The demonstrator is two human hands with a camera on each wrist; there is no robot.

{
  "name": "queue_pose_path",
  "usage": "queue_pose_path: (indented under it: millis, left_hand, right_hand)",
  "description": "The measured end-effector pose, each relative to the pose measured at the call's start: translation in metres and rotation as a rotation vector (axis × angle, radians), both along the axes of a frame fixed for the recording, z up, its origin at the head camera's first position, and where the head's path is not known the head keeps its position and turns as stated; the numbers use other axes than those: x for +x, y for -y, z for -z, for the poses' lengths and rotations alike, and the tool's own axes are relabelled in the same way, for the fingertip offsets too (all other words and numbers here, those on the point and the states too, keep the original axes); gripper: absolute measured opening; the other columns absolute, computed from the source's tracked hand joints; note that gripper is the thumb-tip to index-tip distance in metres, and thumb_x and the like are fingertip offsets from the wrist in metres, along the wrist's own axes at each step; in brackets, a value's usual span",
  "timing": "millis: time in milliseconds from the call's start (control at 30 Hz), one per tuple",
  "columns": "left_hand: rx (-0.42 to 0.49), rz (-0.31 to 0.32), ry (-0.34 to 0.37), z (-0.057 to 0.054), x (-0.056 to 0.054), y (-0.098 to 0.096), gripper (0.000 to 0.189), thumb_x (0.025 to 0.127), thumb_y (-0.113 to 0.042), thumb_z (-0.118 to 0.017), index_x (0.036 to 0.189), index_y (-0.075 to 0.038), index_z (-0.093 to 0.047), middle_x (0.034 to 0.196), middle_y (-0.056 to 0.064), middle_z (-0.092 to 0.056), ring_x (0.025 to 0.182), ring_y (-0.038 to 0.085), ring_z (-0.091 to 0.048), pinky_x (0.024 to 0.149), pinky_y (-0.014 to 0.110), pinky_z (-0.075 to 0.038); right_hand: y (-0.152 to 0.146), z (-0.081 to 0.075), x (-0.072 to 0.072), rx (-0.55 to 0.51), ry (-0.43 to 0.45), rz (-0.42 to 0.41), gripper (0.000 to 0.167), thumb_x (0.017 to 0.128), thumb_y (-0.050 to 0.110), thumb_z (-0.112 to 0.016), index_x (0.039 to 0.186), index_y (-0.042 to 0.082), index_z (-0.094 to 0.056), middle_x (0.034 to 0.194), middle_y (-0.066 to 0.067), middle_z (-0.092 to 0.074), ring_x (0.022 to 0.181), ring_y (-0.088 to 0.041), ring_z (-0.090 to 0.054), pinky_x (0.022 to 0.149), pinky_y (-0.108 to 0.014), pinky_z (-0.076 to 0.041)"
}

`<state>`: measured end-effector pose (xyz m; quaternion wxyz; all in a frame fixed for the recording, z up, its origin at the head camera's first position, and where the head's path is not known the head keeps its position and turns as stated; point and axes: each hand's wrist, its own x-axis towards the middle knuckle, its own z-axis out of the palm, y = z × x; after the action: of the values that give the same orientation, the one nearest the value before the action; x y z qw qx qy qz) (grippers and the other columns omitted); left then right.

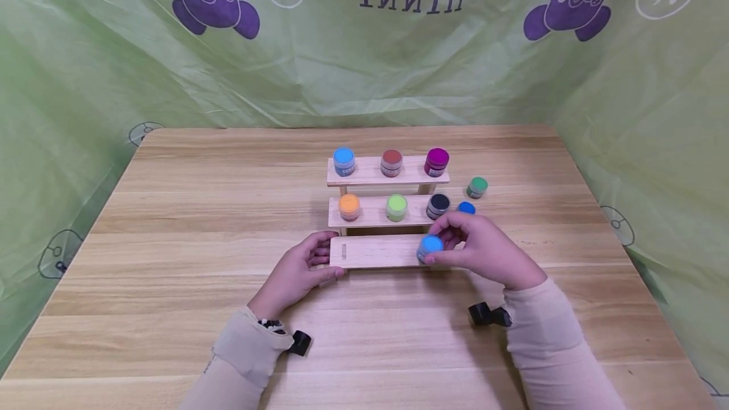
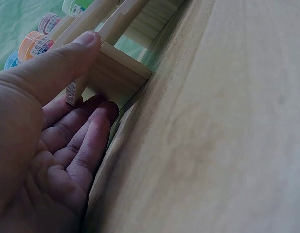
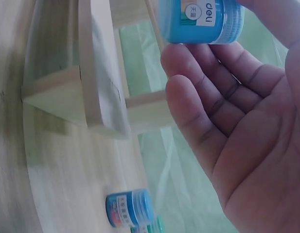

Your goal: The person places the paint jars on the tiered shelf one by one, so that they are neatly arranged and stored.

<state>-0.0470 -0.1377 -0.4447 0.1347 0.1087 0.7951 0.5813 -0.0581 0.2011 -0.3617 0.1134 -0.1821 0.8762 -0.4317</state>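
My right hand pinches a light blue paint jar between thumb and fingers, over the right end of the lowest step of a wooden tiered rack. In the right wrist view this jar shows its label and sits above the step's edge. My left hand holds the left end of that step, the thumb along one edge and the fingers curled at the other side. On the middle step stand an orange jar, a light green jar and a black jar.
The top step carries a blue jar, a brown jar and a purple jar. A green jar and a dark blue jar stand on the table right of the rack. Green cloth hangs behind the table.
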Motion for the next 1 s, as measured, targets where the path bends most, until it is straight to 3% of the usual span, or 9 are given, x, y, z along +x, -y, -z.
queue_pose_path:
  millis: [700, 1000]
  left_hand:
    - [0.000, 0.002, -0.006, 0.002, 0.000, 0.000, 0.069, 0.081, -0.013, -0.085, 0.142, -0.007, -0.052, 0.122, 0.015, -0.063, 0.108, 0.025, -0.065, 0.094, 0.031, -0.056]
    - [-0.005, 0.000, -0.002, 0.002, 0.000, 0.000, 0.069, 0.082, -0.014, -0.085, 0.142, -0.007, -0.051, 0.122, 0.015, -0.063, 0.108, 0.025, -0.065, 0.094, 0.031, -0.056]
  right_hand:
    - [0.032, 0.006, 0.010, -0.101, 0.024, -0.047, 0.036, 0.076, 0.021, -0.090, 0.103, 0.013, -0.068, 0.096, 0.003, -0.069, 0.090, -0.014, -0.068, 0.085, -0.035, -0.060]
    - [0.050, 0.016, 0.012, -0.136, -0.078, -0.022, 0.034, 0.077, 0.019, -0.089, 0.103, 0.010, -0.068, 0.099, 0.002, -0.069, 0.091, -0.013, -0.067, 0.085, -0.033, -0.059]
